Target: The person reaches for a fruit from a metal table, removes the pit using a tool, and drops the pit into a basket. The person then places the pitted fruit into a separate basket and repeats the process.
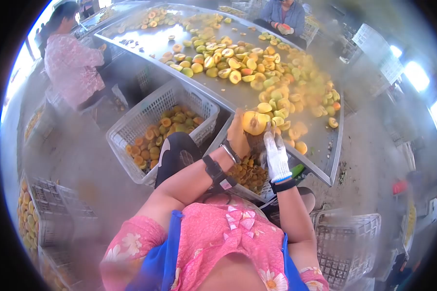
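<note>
My bare left hand (237,135) is closed around a yellow apricot (254,122) at the near edge of the metal table (213,94). The apricot's cut face is turned up, with a darker patch in its middle. My right hand (277,156), in a white glove, is beside it, its fingertips drawn together close to the fruit's right side. What those fingers hold, if anything, is too blurred to make out. Below both hands, a crate of apricot pieces (250,173) sits between my knees. Many halved and whole apricots (238,60) lie spread across the table.
A white plastic crate (126,150) partly filled with apricot halves stands left of my knee. Another crate (347,242) is at lower right, and stacked crates (51,213) stand at lower left. One person (73,63) sits at left, another (284,22) across the table.
</note>
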A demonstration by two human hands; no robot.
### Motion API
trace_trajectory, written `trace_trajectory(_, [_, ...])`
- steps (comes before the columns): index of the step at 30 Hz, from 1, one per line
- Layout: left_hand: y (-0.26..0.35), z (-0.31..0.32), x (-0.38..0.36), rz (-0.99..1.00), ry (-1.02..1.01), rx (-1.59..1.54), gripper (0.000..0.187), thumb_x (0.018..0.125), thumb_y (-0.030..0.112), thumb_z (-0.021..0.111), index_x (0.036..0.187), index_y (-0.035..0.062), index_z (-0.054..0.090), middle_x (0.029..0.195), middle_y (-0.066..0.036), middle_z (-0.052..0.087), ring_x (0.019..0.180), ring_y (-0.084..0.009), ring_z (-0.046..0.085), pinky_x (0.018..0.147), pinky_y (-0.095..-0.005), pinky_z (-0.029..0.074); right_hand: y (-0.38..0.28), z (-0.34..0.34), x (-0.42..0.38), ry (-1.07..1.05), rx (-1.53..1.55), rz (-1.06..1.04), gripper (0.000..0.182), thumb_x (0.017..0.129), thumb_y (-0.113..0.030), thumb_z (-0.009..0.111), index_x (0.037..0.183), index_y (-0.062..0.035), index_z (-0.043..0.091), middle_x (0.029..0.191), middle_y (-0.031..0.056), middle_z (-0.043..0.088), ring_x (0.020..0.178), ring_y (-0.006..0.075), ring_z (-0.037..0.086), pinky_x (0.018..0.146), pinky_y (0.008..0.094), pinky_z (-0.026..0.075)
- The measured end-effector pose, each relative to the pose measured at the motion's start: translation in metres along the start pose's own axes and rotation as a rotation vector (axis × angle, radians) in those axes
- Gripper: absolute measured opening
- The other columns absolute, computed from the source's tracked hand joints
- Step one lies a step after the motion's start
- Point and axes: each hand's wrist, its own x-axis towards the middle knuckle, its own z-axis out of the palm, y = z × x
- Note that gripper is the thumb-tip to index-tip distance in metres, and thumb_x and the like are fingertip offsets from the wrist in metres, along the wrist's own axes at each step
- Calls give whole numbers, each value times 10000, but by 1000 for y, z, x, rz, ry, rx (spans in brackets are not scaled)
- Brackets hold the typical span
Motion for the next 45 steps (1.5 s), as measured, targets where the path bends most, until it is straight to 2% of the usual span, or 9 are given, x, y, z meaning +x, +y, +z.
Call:
trace_trajectory(7, [1,-18,-4,17,-19,135,523,1042,484,397,1325,55,493,1187,-146,622,1016,-289,643,884,-432,534,4,13,-16,-45,-559,-239,430,1000,-308,578,1248,44,567,973,142,660,897,219,632,773,335,494])
trace_trajectory(17, [-9,-15,-7,44,73,217,510,1025,467,457,1303,45,525,1055,-146,650,860,-215,630,804,-353,539,20,12,-10,-78,-677,-372,337,1014,-200,508,1216,66,553,1096,285,625,1014,405,628,837,428,513])
trace_trajectory(18, [-11,-16,-7,88,79,263,509,1026,465,453,1294,40,532,1046,-143,650,849,-212,630,798,-350,543,33,2,-3,-158,-1040,-737,300,1007,-133,482,1227,61,547,1146,282,600,1021,425,619,843,441,517])
trace_trajectory(21, [-16,-21,-6,239,104,415,506,1028,461,445,1257,24,560,1019,-133,652,824,-203,632,784,-346,555,29,6,-7,-177,-1050,-791,303,961,-63,487,1235,53,544,1192,289,569,1027,438,611,860,453,522])
trace_trajectory(22, [-16,-21,-6,304,122,476,506,1029,461,445,1239,19,573,1010,-130,653,824,-201,635,783,-346,557,33,7,-4,-131,-1015,-858,323,1013,-257,465,1225,-43,581,1175,317,578,1014,463,611,849,497,511])
trace_trajectory(29, [6,-1,-12,-34,149,365,493,1032,453,439,1087,3,633,993,-140,668,847,-222,660,759,-349,562,39,9,-10,-240,-737,-350,302,1003,-141,502,1250,27,550,1161,214,599,1026,298,620,858,370,520])
trace_trajectory(32, [-9,-17,0,358,108,739,499,1030,441,439,1039,-16,640,949,-152,675,816,-250,665,742,-364,563,35,15,-14,-216,-315,-46,312,1042,-249,505,1233,-11,573,1046,89,621,913,157,603,770,297,503])
trace_trajectory(34, [-2,-12,-2,178,141,573,487,1035,407,440,1019,-33,647,922,-150,675,809,-242,664,727,-357,558,34,12,-16,-275,-153,-25,330,1046,-307,513,1219,-37,586,958,7,608,825,80,562,704,253,477])
trace_trajectory(45, [14,4,-8,-65,60,743,526,1036,376,474,840,-55,704,803,-149,711,634,-204,665,606,-289,539,17,16,-36,-362,197,270,293,1033,-417,513,1069,-139,599,699,-51,486,491,50,386,426,219,327])
